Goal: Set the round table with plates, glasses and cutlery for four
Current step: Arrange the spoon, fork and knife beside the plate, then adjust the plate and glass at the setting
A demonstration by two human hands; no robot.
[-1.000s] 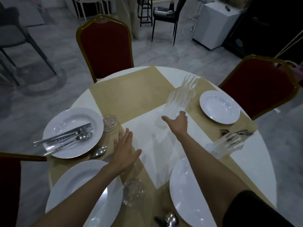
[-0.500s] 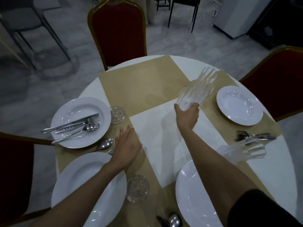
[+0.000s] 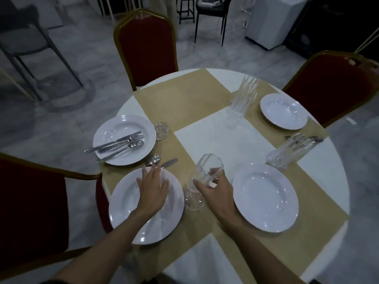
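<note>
Four white plates lie on the round table (image 3: 324, 181): far left (image 3: 106, 134), near left (image 3: 123, 214), near right (image 3: 266, 197), far right (image 3: 284, 110). My right hand (image 3: 217, 191) grips a clear ribbed glass (image 3: 208, 167), tilted, just over another glass (image 3: 193, 199) that stands between the two near plates. My left hand (image 3: 152, 189) hovers open over the near left plate, fingers spread. Other glasses stand by the far left plate (image 3: 161, 130), at the far side (image 3: 244, 97) and at the right (image 3: 287, 152). Cutlery (image 3: 117, 145) lies on the far left plate.
A spoon (image 3: 154, 160) and a knife (image 3: 169, 162) lie between the two left plates. More cutlery (image 3: 307, 138) lies behind the right glass. Red chairs stand at the back (image 3: 146, 48), at the right (image 3: 332, 83) and at the left (image 3: 30, 201).
My right hand took a glass from the far side of the table and carried it back to the near glass. My left hand drew back from the cloth to over the near left plate.
</note>
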